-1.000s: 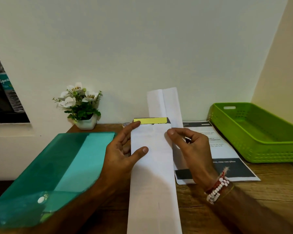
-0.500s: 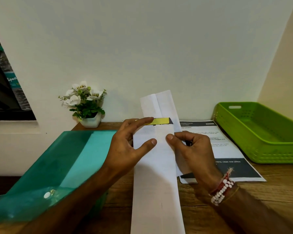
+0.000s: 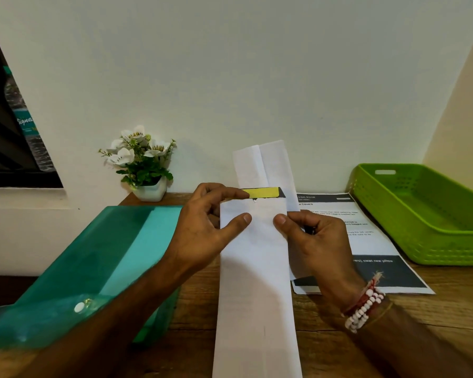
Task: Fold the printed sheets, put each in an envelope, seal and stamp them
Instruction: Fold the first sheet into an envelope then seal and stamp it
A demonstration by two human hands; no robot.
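Left of the green basket (image 3: 421, 214), left hand (image 3: 202, 227) and right hand (image 3: 311, 236) both pinch the envelope (image 3: 257, 282) with the folded sheet (image 3: 262, 167) poking out, so shoving crooked could jam or crumple it.

The envelope (image 3: 254, 282) is smooth matt white paper, like the folded sheet (image 3: 262, 165); its flap strip (image 3: 264, 192) is yellow (faintly shiny). The table (image 3: 366, 323) is matt wood with visible grain. The tray (image 3: 421, 214) is green plastic, perforated; the folder (image 3: 93, 255) is glossy translucent teal plastic; the pot (image 3: 150, 192) looks glossy white
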